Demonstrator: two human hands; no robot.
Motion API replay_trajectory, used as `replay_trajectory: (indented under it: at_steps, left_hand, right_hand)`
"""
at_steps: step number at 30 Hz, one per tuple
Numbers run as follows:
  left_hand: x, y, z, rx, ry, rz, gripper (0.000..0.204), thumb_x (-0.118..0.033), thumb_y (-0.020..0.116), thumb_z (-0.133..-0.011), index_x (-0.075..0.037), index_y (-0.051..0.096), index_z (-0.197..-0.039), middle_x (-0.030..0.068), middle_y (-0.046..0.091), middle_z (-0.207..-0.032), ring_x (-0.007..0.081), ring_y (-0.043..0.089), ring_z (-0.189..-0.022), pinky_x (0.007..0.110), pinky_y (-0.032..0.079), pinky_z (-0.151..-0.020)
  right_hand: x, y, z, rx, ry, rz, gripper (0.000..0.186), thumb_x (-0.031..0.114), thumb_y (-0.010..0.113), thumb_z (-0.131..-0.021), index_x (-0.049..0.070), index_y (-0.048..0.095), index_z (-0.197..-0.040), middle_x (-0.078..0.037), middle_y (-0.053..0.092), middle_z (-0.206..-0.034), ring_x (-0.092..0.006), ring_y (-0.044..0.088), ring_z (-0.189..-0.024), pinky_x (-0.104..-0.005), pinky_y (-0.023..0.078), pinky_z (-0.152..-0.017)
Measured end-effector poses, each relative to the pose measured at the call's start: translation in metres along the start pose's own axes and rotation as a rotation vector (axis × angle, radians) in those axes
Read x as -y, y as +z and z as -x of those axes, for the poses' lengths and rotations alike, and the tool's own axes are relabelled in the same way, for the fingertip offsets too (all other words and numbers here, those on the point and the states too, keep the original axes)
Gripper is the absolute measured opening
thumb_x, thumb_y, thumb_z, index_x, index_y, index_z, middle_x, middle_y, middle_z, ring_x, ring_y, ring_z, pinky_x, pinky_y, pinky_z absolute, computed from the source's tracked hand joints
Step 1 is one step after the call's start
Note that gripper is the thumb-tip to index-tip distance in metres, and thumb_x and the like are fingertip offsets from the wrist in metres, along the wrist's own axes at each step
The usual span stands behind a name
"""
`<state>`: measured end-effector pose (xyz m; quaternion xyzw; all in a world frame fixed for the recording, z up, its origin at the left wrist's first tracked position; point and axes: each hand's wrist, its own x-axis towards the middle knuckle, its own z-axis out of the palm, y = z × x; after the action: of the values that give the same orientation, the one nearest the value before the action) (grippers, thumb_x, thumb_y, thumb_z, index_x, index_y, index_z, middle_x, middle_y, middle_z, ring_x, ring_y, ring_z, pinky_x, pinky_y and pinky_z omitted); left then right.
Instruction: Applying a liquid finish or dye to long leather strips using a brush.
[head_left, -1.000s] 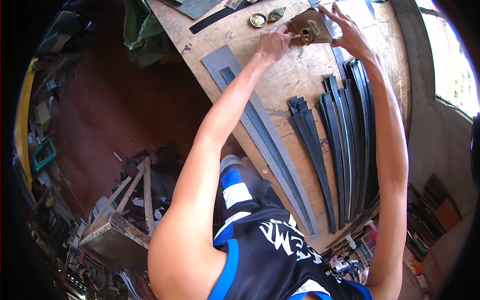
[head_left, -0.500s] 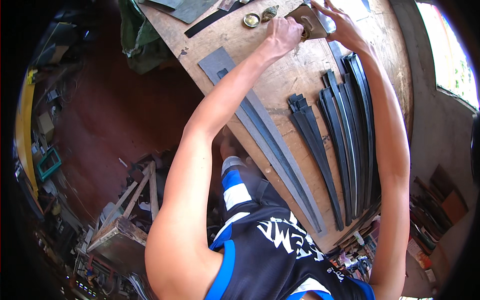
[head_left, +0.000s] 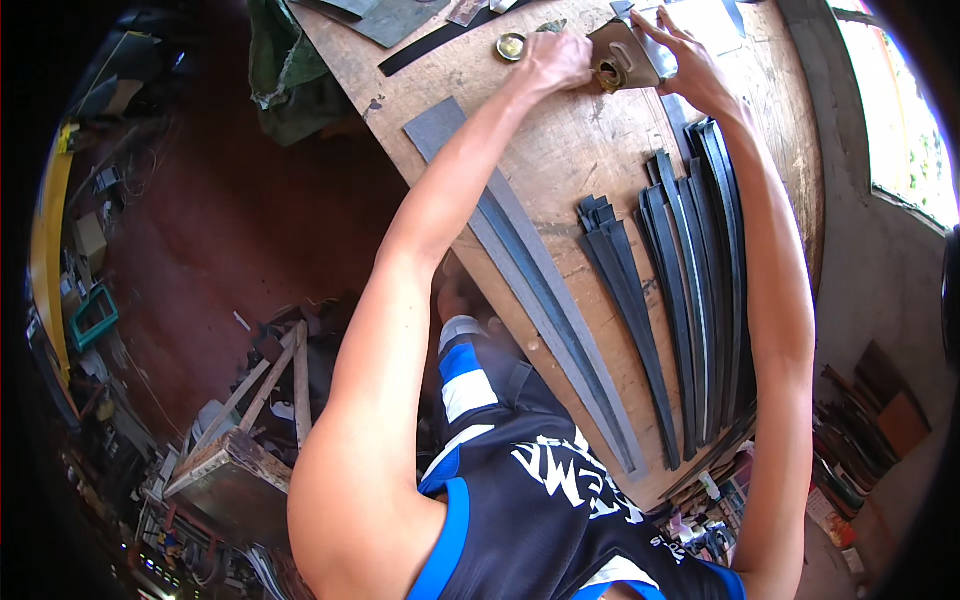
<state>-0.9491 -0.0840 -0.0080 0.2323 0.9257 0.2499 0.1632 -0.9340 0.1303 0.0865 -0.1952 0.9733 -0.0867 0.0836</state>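
Observation:
At the far end of the workbench, a boxy metal can (head_left: 632, 60) with a moulded handle stands tilted, its round, stained mouth toward me. My right hand (head_left: 690, 65) grips the can's right side, fingers stretched along it. Just left of the mouth is my left hand (head_left: 562, 60), its fingers curled closed; whatever they may hold is hidden. A small round lid (head_left: 510, 46) with yellowish residue lies left of that hand. Behind the left hand, a dark, crumpled brownish thing (head_left: 552, 26) shows only in part.
Black strips (head_left: 625, 265) lie in bundles on the wooden workbench (head_left: 560, 160), between my arms. A long grey strip (head_left: 550, 290) runs along its left edge. Green cloth (head_left: 290, 75) hangs at the far left corner. A wooden frame (head_left: 235, 460) stands on the floor at left.
My left hand has drawn back leftward from the can, so its mouth now shows. The right hand stays on the can. The whole view has shifted slightly.

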Motion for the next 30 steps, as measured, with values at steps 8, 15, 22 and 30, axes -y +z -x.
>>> replay_trajectory:
  at_steps: [8,15,22,30]
  left_hand:
    - [0.02,0.055,0.03,-0.232,-0.088,0.295,0.02,-0.017,0.054,-0.078,-0.01,0.072,-0.084,0.0108,0.068,-0.072,0.018,0.059,-0.051,0.033,0.047,-0.043]
    - [-0.001,0.084,0.052,-0.234,-0.215,0.85,0.02,-0.014,0.063,-0.083,-0.013,0.077,-0.098,0.0105,0.073,-0.088,0.014,0.062,-0.06,0.032,0.049,-0.05]
    - [-0.01,0.09,0.074,0.1,-0.43,1.841,0.016,-0.005,0.056,-0.093,0.003,0.064,-0.104,0.0062,0.066,-0.083,0.005,0.048,-0.054,0.02,0.032,-0.039]
    - [-0.02,0.065,0.107,-0.074,-0.466,2.211,0.014,-0.006,0.058,-0.091,0.0,0.064,-0.103,0.0047,0.066,-0.085,0.0043,0.046,-0.05,0.018,0.031,-0.039]
  right_hand:
    - [-0.012,0.007,-0.003,-0.042,-0.039,0.022,0.105,-0.005,0.078,-0.065,0.047,0.034,-0.145,-0.009,0.026,-0.158,-0.0337,0.031,-0.142,-0.0507,0.04,-0.111]
    - [-0.005,0.0,-0.002,-0.005,-0.021,-0.132,0.108,-0.009,0.076,-0.061,0.048,0.036,-0.144,-0.009,0.027,-0.157,-0.0335,0.032,-0.141,-0.0471,0.042,-0.109]
    - [0.0,0.0,-0.003,-0.023,-0.024,-0.025,0.119,-0.004,0.082,-0.053,0.047,0.031,-0.147,-0.014,0.025,-0.157,-0.0383,0.042,-0.135,-0.0477,0.037,-0.112]
    - [0.005,0.0,-0.002,-0.111,-0.057,0.093,0.088,0.001,0.079,-0.07,0.038,0.046,-0.142,-0.011,0.041,-0.15,-0.03,0.044,-0.135,-0.0443,0.045,-0.106]
